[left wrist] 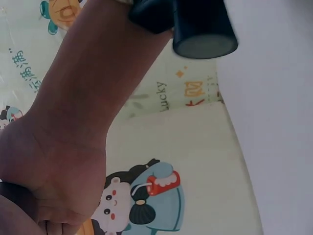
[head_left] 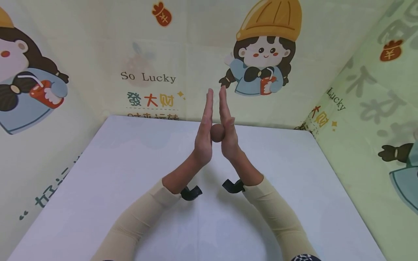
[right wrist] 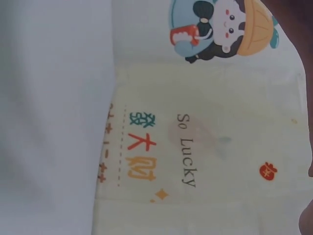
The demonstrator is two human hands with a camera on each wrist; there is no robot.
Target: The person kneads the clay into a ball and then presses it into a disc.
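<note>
Sitting between both palms: a small brown ball (head_left: 217,132), round, no long axis, held up above the far middle of the white counter (head_left: 130,174). Left hand (head_left: 204,132) presses its left side, right hand (head_left: 227,130) its right; fingers straight, pointing up toward the back wall, tips slightly apart. Both equally near.

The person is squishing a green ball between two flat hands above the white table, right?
Not quite. The ball is brown, not green, as the head view shows. The rest holds: it sits pressed between the palms of the left hand and the right hand, fingers straight and pointing up, above the white table.
</note>
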